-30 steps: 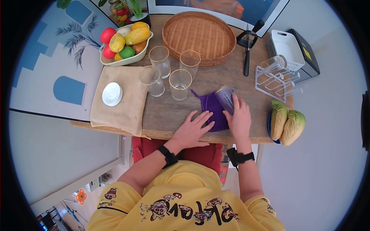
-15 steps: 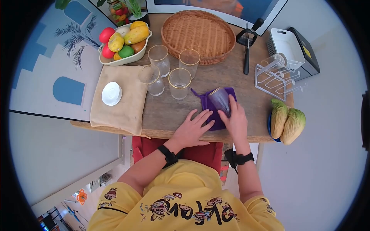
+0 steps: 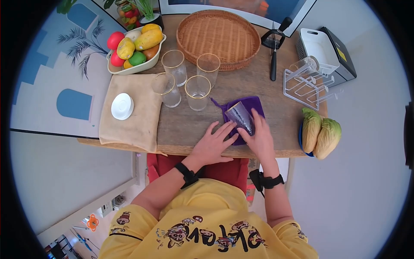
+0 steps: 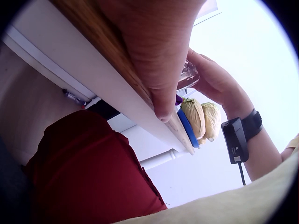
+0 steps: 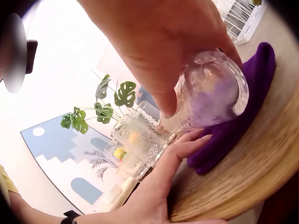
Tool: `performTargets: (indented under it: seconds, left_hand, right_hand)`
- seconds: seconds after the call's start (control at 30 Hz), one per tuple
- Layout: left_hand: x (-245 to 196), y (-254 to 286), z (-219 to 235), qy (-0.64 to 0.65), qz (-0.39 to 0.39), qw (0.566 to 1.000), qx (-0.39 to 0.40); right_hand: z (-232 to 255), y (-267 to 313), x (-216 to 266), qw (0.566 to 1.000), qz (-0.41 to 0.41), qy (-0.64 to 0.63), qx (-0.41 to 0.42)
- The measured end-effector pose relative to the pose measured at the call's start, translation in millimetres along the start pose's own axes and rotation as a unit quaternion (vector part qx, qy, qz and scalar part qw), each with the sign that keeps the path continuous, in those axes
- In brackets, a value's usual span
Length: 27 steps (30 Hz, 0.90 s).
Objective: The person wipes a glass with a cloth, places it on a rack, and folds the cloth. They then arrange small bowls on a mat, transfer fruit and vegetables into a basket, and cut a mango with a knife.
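In the head view, a gold-rimmed drinking glass (image 3: 239, 115) lies tilted on a folded purple cloth (image 3: 255, 102). My right hand (image 3: 261, 140) grips this glass, thumb on the near side and fingers over the far side. The right wrist view shows the thick base of the glass (image 5: 217, 88) close over the cloth (image 5: 257, 77). My left hand (image 3: 212, 147) rests with spread, straight fingers at the table's front, its fingertips on the left edge of the cloth. Several more gold-rimmed glasses (image 3: 198, 97) stand upright to the left.
A round wicker tray (image 3: 219, 36) and a fruit basket (image 3: 142, 67) stand at the back. On the left, a white dish (image 3: 122, 106) sits on a beige cloth (image 3: 129, 134). To the right are a knife (image 3: 273, 64), a cup rack (image 3: 302, 98) and cabbages (image 3: 325, 140).
My right hand has slid the glass left and slightly nearer across the purple cloth, and its rim now points more to the far left. My left hand stays on the cloth's edge.
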State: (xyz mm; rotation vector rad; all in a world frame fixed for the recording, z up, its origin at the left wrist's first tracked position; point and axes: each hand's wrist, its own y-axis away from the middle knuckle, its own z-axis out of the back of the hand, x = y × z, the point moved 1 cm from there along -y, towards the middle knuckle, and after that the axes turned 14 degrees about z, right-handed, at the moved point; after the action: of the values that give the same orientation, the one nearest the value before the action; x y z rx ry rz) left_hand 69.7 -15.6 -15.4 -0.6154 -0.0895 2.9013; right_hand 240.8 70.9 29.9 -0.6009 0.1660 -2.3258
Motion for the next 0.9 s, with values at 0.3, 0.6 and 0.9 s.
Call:
performTargets:
  seconds: [0.3,0.6,0.9]
  left_hand:
    - [-0.2,0.6,2.1,-0.002,-0.002,1.0,0.011]
    - [-1.2,0.0,3.2,-0.005,0.003,1.0,0.014]
    - [-0.2,-0.6,0.1,0.002,0.006,1.0,0.018]
  right_hand:
    - [-5.3,-18.2,-29.5,0.992,-0.002,0.127,-0.013]
    - [13.6,-3.9,-13.0,0.998,0.031,0.061,0.0]
    - [0.0,-9.6,1.6,0.99,-0.094,-0.068,0.079]
